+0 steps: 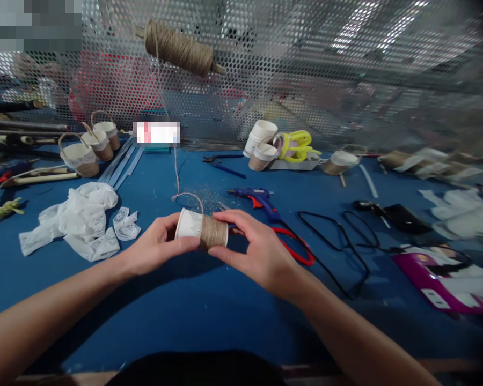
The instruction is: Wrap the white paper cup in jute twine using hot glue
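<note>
- Tabletop [209, 316], one blue surface, spans the scene.
- One perforated metal panel [257, 48] rises along the back.
- One heap of white lace [86, 214] lies at left, one curled scrap [126, 224] just beside it.
- Two bare hands share one cup [201, 229]: left hand [161, 244] closed about its white portion, right hand [260, 249] clamped on its twine-wrapped portion.
- One twine spool [179, 48] shows against the panel.
- Three handled baskets [99, 145] stand at back left.
- Two blue glue guns [261, 199] lie beyond the right hand and at the far left edge.
- Cup is held sideways over the table's middle, white end pointing left, wrapped end right, long axis crosswise.
- One strand [176, 166] runs from spool to cup.
</note>
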### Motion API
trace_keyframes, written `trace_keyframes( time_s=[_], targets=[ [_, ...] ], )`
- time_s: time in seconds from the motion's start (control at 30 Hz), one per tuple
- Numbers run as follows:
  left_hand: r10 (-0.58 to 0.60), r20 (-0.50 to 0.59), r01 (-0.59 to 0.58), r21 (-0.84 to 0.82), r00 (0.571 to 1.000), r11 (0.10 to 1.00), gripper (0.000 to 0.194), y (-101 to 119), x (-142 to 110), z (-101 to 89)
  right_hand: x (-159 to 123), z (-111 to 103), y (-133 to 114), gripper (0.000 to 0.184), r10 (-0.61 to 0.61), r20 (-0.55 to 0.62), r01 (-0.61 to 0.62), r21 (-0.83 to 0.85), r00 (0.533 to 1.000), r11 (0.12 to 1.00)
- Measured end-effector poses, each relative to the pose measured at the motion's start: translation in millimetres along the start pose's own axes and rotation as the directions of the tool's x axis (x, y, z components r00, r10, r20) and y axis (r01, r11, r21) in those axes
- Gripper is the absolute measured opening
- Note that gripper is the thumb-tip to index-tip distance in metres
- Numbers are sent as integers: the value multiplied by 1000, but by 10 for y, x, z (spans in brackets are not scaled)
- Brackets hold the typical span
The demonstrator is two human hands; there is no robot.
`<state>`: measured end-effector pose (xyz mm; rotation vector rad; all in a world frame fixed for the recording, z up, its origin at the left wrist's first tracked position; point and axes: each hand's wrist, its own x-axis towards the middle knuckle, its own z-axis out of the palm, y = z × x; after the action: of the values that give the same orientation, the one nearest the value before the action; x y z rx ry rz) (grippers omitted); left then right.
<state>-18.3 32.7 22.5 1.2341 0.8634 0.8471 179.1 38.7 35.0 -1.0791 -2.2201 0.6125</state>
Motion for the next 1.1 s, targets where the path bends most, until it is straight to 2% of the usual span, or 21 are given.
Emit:
trace_keyframes(
  time_s=[0.17, 0.33, 0.47, 0.57, 0.67, 0.73, 0.83, 0.9, 1.1],
  targets=[
    [-134, -14, 124, -284, 991, 951, 18, 42, 44, 17, -89, 44, -8, 40, -226, -49, 214, -171, 973, 962],
    [-157, -30, 137, -354, 987, 925, 17, 16, 63, 46, -92, 104, 32, 40, -316, -52, 297, -224, 947, 928],
    [-144, -67, 119, -283, 987, 952, 19, -53, 50, 23, -98, 144, 68, 41, -293, -31, 278, -235, 956, 932],
    [-87, -72, 73, -178, 994, 981, 18, -87, 43, 11, -100, 148, 89, 45, -252, -23, 243, -191, 968, 951],
    [-30, -48, 28, -54, 998, 998, 17, -86, 38, 20, -87, 130, 105, 47, -212, -40, 208, -88, 977, 974],
    [-14, -8, 14, 29, 1000, 999, 14, -78, 27, 36, -74, 112, 109, 42, -195, -41, 194, -12, 980, 981],
    [-19, 74, 10, 118, 997, 993, 15, -79, 3, 68, -63, 88, 99, 32, -175, -2, 175, 95, 985, 980],
    [-35, 107, 19, 150, 994, 988, 19, -89, -11, 87, -62, 78, 78, 33, -169, 35, 162, 156, 985, 974],
    [-45, 102, 23, 206, 994, 978, 32, -94, -16, 124, -71, 80, 17, 40, -205, 122, 177, 207, 971, 962]
  ],
)
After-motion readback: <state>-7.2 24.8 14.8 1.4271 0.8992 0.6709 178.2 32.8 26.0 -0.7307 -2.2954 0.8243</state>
